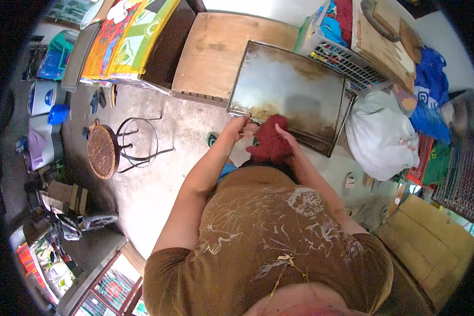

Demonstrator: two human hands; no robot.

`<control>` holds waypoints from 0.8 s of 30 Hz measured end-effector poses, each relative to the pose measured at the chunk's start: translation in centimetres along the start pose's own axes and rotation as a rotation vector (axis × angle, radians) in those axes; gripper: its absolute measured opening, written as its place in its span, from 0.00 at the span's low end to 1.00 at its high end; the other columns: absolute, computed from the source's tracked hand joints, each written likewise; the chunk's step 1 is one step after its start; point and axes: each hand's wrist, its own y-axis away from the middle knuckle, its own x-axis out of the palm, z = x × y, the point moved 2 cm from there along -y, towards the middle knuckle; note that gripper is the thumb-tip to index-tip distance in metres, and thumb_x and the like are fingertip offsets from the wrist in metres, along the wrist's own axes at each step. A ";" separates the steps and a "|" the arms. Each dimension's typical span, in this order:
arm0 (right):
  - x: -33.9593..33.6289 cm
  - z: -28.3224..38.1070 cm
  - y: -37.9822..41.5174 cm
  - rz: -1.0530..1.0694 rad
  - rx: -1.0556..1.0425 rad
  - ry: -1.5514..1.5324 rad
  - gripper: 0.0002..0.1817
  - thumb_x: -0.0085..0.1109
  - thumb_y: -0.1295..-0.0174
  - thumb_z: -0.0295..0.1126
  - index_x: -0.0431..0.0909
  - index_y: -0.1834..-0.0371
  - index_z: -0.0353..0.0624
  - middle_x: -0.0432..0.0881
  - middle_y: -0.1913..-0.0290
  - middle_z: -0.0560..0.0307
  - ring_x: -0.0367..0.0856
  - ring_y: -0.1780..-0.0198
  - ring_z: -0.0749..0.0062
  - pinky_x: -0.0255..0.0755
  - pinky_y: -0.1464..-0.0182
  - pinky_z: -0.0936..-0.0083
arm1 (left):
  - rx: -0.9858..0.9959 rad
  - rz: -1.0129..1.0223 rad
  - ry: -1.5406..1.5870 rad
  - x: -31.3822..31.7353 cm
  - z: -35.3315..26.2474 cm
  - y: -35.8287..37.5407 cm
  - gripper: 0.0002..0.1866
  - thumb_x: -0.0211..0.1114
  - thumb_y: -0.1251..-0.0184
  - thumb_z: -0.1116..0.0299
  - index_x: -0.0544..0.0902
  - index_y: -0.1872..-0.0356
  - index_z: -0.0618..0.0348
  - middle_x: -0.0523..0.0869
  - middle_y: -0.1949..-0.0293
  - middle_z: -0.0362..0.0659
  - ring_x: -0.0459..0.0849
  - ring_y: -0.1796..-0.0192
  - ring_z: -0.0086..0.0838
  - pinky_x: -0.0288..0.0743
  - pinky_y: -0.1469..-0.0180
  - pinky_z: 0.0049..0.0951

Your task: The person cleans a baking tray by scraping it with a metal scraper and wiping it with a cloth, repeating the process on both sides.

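Note:
A dark red cloth (pixel 271 141) hangs bunched in front of my waist, at the near edge of a metal-topped surface (pixel 295 79) with brown stains. My right hand (pixel 285 132) lies against the cloth's right side and grips it, its fingers partly hidden behind the fabric. Just left of the cloth is my left hand (pixel 241 128), near the metal top's front left corner; its fingers are blurred, and whether they hold anything does not show.
A wooden top (pixel 210 50) adjoins the metal one at the left. On the floor stands a round stool (pixel 103 151) beside a black metal frame (pixel 142 145). A stuffed white sack (pixel 382 137) and a crate (pixel 347 66) are at the right.

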 end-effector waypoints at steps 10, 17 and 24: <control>7.2 0.8 -6.9 0.112 -0.392 0.881 0.38 0.56 0.32 0.48 0.50 0.26 0.44 0.70 0.35 0.44 0.67 0.32 0.54 0.61 0.32 0.61 | 0.317 0.265 0.608 -0.3 -2.0 6.6 0.28 0.52 0.28 0.46 0.74 0.37 0.57 0.81 0.46 0.47 0.83 0.49 0.34 0.77 0.44 0.36; 5.6 -1.1 -9.0 0.193 -0.254 1.361 0.42 0.57 0.33 0.49 0.49 0.23 0.40 0.59 0.26 0.43 0.59 0.27 0.57 0.57 0.29 0.65 | 0.637 -0.418 -0.043 -11.6 0.3 0.0 0.25 0.59 0.33 0.51 0.81 0.50 0.65 0.86 0.59 0.49 0.86 0.59 0.36 0.79 0.56 0.36; -5.9 3.7 -6.6 -0.371 -0.641 1.751 0.37 0.61 0.41 0.48 0.64 0.30 0.44 0.72 0.38 0.34 0.70 0.37 0.40 0.62 0.34 0.53 | 0.504 -0.895 -0.089 -14.5 -2.9 3.2 0.30 0.64 0.39 0.44 0.86 0.57 0.66 0.87 0.61 0.59 0.87 0.59 0.49 0.77 0.55 0.42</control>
